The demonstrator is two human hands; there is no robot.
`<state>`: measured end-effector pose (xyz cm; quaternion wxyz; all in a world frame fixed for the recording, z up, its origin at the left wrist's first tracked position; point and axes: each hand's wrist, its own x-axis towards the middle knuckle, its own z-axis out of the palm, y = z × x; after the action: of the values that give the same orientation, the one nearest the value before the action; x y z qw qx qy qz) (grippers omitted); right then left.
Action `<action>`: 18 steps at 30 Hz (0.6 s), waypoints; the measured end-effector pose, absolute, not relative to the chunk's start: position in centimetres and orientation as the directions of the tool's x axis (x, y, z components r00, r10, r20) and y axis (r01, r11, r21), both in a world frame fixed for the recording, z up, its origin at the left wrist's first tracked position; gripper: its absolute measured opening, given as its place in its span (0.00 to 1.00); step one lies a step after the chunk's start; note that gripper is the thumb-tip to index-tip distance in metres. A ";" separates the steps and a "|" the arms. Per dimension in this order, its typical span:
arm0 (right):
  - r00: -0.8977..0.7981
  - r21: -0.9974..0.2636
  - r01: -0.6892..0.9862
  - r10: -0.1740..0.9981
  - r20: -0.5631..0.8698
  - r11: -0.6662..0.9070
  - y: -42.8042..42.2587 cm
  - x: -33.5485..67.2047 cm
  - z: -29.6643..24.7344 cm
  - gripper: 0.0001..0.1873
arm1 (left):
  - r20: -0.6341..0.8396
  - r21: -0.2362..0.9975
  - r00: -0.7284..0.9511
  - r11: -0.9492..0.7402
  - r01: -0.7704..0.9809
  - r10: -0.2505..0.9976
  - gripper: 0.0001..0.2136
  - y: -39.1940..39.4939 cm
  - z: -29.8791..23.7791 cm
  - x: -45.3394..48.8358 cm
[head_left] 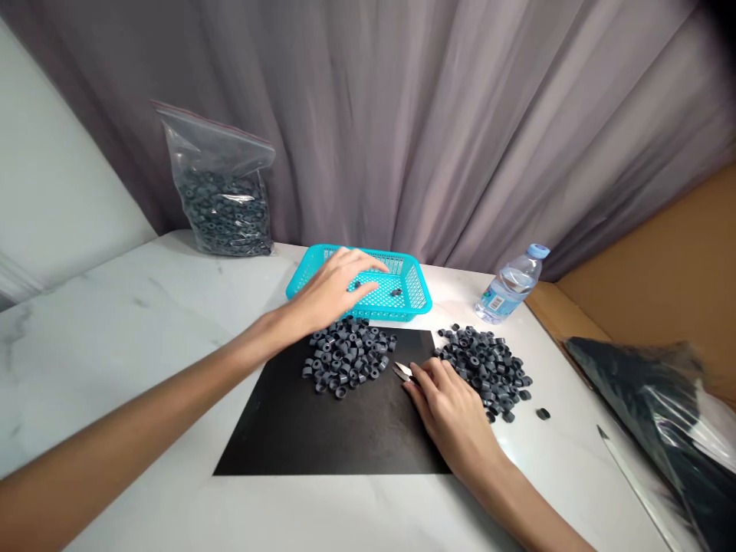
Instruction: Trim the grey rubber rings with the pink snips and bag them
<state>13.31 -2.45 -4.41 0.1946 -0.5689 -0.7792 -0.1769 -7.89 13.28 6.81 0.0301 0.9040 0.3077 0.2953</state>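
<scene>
My left hand (339,287) hovers over the turquoise plastic basket (422,295), its thumb and fingers apart and nothing between them. A few small dark parts (396,292) lie on the basket floor. On the black mat (322,441), my right hand (451,406) is closed around small snips (404,371) whose pointed metal blades stick out to the left, slightly apart. The snips' handles are hidden in the fingers. Between my hands sits a heap of dark grey ring-shaped plastic parts (348,356). A second heap of grey caps (488,368) lies just beyond my right hand.
A clear zip bag (224,207) full of similar parts stands at the back left. At the right are a water bottle (511,285), a single loose cap (543,414), a long pale pointed strip (632,483) and a dark plastic bag (649,414) near a cardboard box (661,284).
</scene>
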 end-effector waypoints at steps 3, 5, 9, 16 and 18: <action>-0.288 0.068 0.953 0.816 0.502 0.294 -2.4 13.3 -4.3 0.15 | 0.444 0.081 0.712 -0.816 0.573 0.544 0.09 11.0 5.3 -5.8; -0.298 0.078 0.951 0.812 0.502 0.301 -2.3 13.2 -4.2 0.14 | 0.411 0.031 0.732 -0.811 0.585 0.544 0.11 9.7 3.8 -4.6; -0.297 0.074 0.951 0.813 0.501 0.301 -2.3 13.1 -4.2 0.13 | 0.367 -0.055 0.749 -0.791 0.609 0.551 0.09 8.5 2.2 -2.8; -0.309 0.084 0.946 0.789 0.532 0.313 -2.1 13.1 -4.5 0.12 | 0.313 -0.060 0.757 -0.783 0.619 0.574 0.06 8.0 1.8 -2.4; -0.307 0.081 0.947 0.791 0.529 0.312 -2.0 13.1 -4.6 0.11 | 0.313 -0.022 0.751 -0.786 0.618 0.582 0.06 8.0 1.4 -2.7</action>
<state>13.09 -2.04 -4.60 0.2005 -0.5537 -0.7848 -0.1934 -2.73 8.02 1.41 -0.0622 0.9335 0.3212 0.1464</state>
